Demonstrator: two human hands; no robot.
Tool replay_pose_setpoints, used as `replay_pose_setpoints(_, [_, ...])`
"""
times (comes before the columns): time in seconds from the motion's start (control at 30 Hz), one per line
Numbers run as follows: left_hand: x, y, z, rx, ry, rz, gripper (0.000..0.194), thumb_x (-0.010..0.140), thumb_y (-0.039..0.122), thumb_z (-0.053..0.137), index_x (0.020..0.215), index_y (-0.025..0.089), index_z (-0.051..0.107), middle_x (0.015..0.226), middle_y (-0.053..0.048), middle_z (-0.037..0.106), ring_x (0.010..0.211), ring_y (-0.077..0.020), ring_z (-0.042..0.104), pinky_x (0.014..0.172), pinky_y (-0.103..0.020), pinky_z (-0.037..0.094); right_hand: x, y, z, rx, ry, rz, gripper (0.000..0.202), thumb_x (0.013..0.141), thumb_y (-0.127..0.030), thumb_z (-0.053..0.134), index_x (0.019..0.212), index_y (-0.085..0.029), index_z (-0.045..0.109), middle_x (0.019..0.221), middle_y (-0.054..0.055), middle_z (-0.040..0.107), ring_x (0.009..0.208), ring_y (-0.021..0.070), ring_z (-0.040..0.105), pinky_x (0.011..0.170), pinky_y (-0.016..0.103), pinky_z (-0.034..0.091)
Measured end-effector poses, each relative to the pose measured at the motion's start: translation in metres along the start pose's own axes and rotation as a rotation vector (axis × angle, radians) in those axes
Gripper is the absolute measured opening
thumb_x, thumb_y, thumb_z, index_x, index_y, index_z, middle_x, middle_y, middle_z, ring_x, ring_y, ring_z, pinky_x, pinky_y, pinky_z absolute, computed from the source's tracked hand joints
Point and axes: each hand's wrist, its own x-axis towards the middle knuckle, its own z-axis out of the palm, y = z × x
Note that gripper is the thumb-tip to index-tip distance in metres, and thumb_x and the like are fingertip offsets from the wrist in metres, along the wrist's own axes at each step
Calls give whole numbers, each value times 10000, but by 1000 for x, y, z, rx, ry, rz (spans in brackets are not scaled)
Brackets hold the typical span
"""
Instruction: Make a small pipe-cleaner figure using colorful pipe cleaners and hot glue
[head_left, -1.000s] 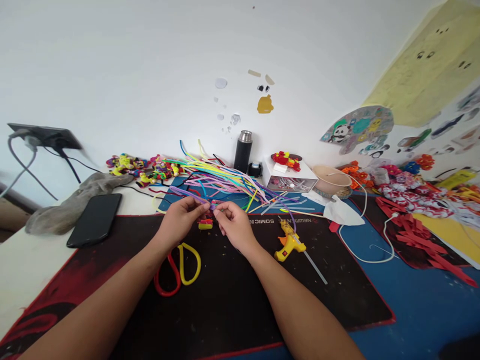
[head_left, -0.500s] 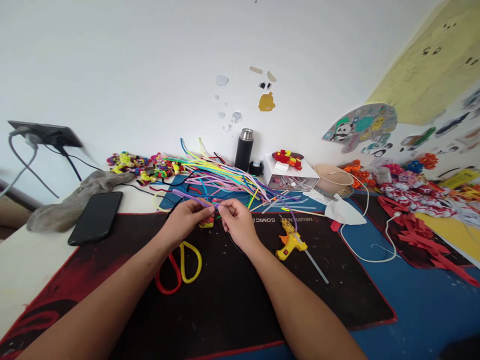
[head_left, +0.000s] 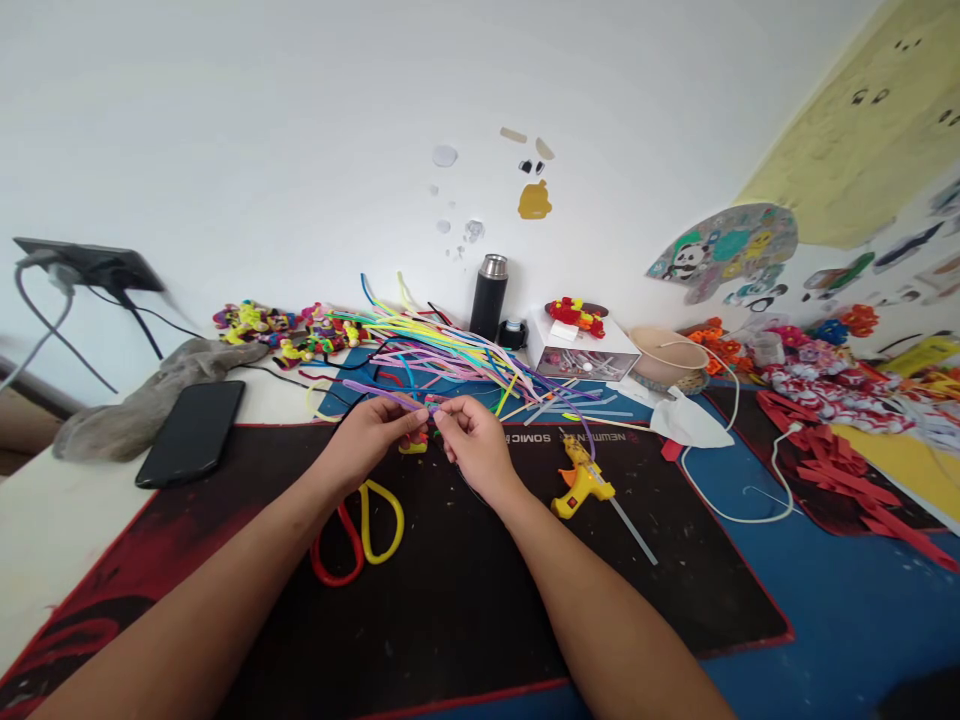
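Note:
A purple pipe cleaner (head_left: 365, 389) runs through the pinched fingertips of my left hand (head_left: 379, 432), one end sticking out to the left. Close against it, my right hand (head_left: 474, 440) pinches the purple pipe cleaner too, where the two thumbs nearly meet. Below and behind the fingers lies a small yellow and red piece (head_left: 412, 445), mostly hidden. Scissors with one red and one yellow handle (head_left: 382, 522) lie on the black mat (head_left: 465, 610) under my left wrist, their blades covered. To the right rests a yellow glue gun (head_left: 581, 483) with a glue stick in its back.
Many coloured pipe cleaners (head_left: 450, 345) are heaped behind my hands. A black thermos (head_left: 489, 298) and a white box (head_left: 581, 348) stand by the wall. Left lies a phone (head_left: 191, 435); right, a white cable (head_left: 739, 520) and red strips (head_left: 840, 470).
The view has shifted very slightly. Both hands keep the same pinch on the purple pipe cleaner, with hardly any movement.

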Motion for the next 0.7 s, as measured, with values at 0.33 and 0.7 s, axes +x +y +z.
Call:
replay_pose_setpoints(0.33, [-3, 12, 1, 91, 80, 42, 498, 710, 660, 893, 743, 199, 708, 691, -22, 707, 623, -179, 610, 622, -309, 518, -3, -4, -1, -133, -15, -44, 174, 928, -403, 666, 877, -241, 628, 503, -100, 483, 419, 120, 422, 486, 256, 338])
replay_pose_setpoints(0.7, [-7, 15, 2, 329, 109, 162, 429, 785, 634, 816, 803, 211, 746, 761, -21, 739, 746, -220, 664, 714, -312, 496, -4, -3, -1, -264, -40, -70, 136, 891, -338, 652, 807, -238, 613, 547, -88, 468, 489, 123, 413, 523, 252, 317])
